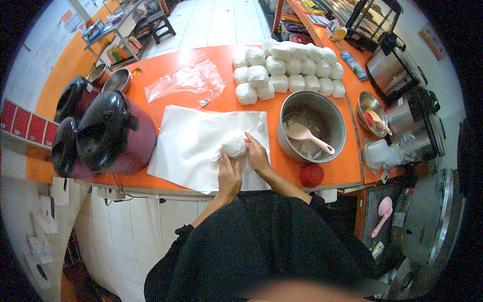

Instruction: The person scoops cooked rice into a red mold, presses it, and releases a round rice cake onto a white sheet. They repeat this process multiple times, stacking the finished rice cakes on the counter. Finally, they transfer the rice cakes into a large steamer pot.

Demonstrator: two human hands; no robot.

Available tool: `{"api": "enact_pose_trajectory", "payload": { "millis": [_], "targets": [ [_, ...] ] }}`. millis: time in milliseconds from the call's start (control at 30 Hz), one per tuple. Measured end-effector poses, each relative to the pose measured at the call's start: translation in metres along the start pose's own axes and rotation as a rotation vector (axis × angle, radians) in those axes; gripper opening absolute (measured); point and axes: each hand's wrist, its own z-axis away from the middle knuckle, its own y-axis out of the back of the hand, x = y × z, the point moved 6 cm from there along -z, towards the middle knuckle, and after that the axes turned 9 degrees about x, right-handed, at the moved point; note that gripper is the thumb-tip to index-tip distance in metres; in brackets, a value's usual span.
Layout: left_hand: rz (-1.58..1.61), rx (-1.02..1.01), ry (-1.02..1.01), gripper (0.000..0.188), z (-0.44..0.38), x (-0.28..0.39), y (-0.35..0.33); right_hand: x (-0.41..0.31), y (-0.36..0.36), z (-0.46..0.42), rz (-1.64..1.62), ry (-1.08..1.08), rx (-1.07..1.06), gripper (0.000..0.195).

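Note:
Between my two hands, a round bundle wrapped in white paper (233, 146) rests on a stack of white paper sheets (185, 143). My left hand (230, 175) presses its near left side with the fingers. On its right side, my right hand (256, 153) has thumb and fingertips against the wrapper. What the wrapper encloses is hidden. To the right stands a metal pot (282, 130) with white remnants, probably rice, on its inside; a pale pink rice paddle (309, 137) lies in it. Many similar white wrapped bundles (294, 67) are stacked beyond the pot.
A red round bowl (312, 175) sits near the front edge of the orange table (226, 105). Large dark-lidded cookers (113, 132) crowd the left end. A clear plastic bag (186, 81) lies behind the paper. On the right are a metal bowl (361, 113) and steel cookers (407, 117).

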Motion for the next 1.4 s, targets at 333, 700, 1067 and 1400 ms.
{"api": "enact_pose_trajectory", "payload": {
  "millis": [333, 700, 1067, 1400],
  "targets": [
    [0.367, 0.055, -0.240, 0.073, -0.044, 0.087, 0.017, -0.101, 0.046, -0.023, -0.403, 0.096, 0.323, 0.038],
    [0.973, -0.344, 0.294, 0.040, -0.113, 0.102, -0.014, -0.150, 0.105, -0.053, 0.165, 0.573, 0.149, 0.053],
    [0.400, -0.028, 0.474, 0.071, -0.351, -0.025, -0.063, -0.037, 0.186, -0.067, 1.071, 0.202, -0.349, 0.058],
    [-0.041, -0.056, 0.337, 0.084, -0.384, -0.038, -0.126, -0.023, 0.210, -0.076, 1.123, 0.047, -0.448, 0.039]
  ]
}}
